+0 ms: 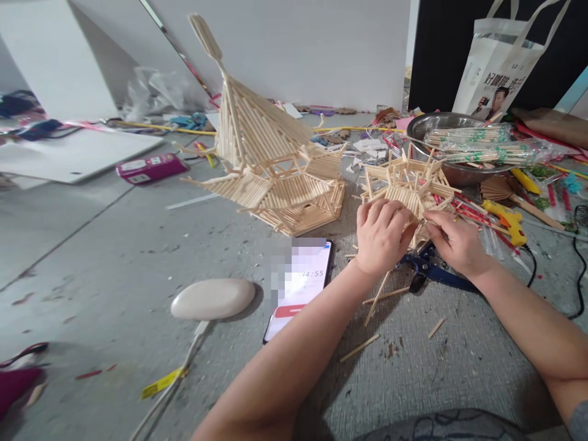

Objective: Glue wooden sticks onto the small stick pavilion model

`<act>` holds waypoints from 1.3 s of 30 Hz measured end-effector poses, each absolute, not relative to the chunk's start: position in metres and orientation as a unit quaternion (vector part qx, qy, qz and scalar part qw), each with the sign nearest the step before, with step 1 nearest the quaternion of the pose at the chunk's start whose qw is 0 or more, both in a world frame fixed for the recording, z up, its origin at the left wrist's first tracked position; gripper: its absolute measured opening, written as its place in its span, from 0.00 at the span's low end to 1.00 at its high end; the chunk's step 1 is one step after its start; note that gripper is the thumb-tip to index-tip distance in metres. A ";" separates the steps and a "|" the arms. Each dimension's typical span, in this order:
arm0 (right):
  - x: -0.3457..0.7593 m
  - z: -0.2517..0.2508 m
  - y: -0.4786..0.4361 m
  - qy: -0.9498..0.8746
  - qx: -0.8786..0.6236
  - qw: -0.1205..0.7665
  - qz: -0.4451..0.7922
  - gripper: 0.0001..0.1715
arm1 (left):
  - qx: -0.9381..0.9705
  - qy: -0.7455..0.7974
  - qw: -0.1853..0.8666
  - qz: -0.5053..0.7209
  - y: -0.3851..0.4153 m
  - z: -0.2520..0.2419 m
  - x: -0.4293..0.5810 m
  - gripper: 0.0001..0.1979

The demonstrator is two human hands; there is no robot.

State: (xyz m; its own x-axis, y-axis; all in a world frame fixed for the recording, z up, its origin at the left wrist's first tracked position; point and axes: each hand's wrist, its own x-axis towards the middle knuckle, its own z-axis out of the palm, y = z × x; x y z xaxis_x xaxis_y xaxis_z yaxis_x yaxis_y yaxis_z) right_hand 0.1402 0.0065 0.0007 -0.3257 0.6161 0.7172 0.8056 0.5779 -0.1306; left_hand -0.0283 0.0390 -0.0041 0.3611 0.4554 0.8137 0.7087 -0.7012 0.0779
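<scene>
A small stick frame (pixel 408 184) is held low over the floor (pixel 114 245), right of centre in the scene, just near of a metal bowl (pixel 416 127) and to the right of a tall stick pagoda (pixel 271 159). The left hand (pixel 381 236) is laid on the frame's near left edge, back turned up, wrist bent a little, fingers curled closed over the sticks. The left forearm is stretched in from the near edge, slanting up and to the right. The right hand (pixel 454 240) is set against the frame's near right edge, thumb and fingers narrowed to a pinch on the stick ends, with its forearm brought in from the near right. The two hands are kept close together, almost touching. Blue pliers (pixel 434 271) are seen on the floor just beneath and between the wrists. A phone (pixel 301 288) is lain just left of the left wrist. Loose sticks (pixel 359 347) are scattered near of the hands, and a yellow glue gun (pixel 505 217) is lain to the right of the right hand
</scene>
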 end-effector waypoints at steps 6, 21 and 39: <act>0.139 0.002 0.006 -0.798 -0.457 0.368 -0.135 0.12 | -0.812 -0.350 0.150 -0.442 0.040 -0.003 -0.028 0.04; 0.139 0.002 0.007 -0.799 -0.460 0.354 -0.159 0.10 | -0.828 -0.338 0.176 -0.411 0.043 -0.003 -0.035 0.04; 0.139 0.003 0.007 -0.802 -0.450 0.357 -0.164 0.11 | -0.827 -0.299 0.229 -0.418 0.045 -0.004 -0.039 0.05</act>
State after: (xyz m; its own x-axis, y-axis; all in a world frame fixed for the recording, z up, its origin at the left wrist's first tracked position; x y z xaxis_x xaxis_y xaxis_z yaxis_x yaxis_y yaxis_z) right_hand 0.1394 0.0067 0.0029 -0.3413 0.6048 0.7196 0.8381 0.5424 -0.0584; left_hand -0.0392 0.0451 -0.0036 0.4726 0.3036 0.8273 0.6853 -0.7169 -0.1284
